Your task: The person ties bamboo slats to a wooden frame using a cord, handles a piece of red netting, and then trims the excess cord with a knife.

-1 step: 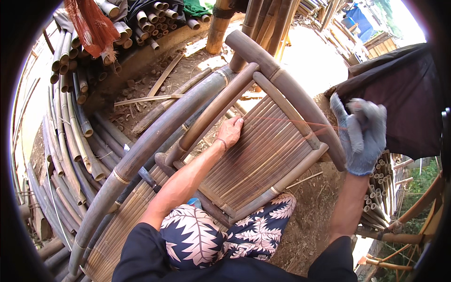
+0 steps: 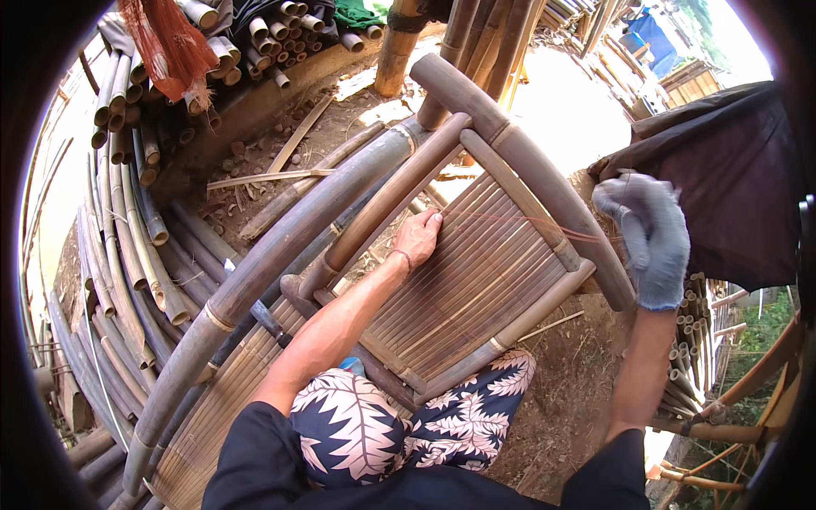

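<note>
A bamboo chair (image 2: pixel 484 98) with a slatted panel (image 2: pixel 459 297) framed in round poles lies tilted across my lap. My left hand (image 2: pixel 416 238), bare with a thin cord at the wrist, is closed at the panel's upper left edge. Its thumb and finger pinch a thin reddish strand (image 2: pixel 510 217). That strand stretches rightward over the slats and the frame pole toward my right hand (image 2: pixel 648 242). In a grey knit glove, the right hand is raised beyond the frame, fingers curled around the strand's far part; motion blurs them.
Cut bamboo poles (image 2: pixel 123 229) lie stacked at the left, with more bundled at the back (image 2: pixel 276 42). A dark cloth (image 2: pixel 735 178) hangs at the right, above another stack of bamboo (image 2: pixel 690 340). An orange-red net bag (image 2: pixel 170 51) hangs at upper left.
My gloved right hand has shifted slightly down and right, its fingers curling in more. The strand looks slacker. My left hand stays in place on the panel.
</note>
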Demonstrator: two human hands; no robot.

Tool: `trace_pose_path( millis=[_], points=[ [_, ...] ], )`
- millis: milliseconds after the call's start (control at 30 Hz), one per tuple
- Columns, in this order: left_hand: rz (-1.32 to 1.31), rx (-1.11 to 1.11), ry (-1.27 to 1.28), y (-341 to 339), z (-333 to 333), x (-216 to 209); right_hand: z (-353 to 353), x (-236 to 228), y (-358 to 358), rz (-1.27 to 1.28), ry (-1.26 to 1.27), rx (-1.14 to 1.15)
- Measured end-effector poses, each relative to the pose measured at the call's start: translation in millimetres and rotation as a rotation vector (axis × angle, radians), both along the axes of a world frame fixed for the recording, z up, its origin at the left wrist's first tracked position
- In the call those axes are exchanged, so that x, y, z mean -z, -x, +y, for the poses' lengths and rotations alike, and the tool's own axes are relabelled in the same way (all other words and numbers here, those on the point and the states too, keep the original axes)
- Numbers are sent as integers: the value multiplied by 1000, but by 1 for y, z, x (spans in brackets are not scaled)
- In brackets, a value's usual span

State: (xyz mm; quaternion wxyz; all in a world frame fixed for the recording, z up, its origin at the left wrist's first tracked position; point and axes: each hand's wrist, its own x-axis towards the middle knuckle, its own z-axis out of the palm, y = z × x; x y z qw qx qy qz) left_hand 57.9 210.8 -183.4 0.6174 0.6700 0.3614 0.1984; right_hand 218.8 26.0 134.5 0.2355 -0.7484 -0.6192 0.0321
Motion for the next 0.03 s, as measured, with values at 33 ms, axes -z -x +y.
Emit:
trace_pose_path(
  millis=[33],
  points=[
    [9, -23, -18, 2, 4, 5, 7, 0, -7, -168, 170, -1]
  ],
)
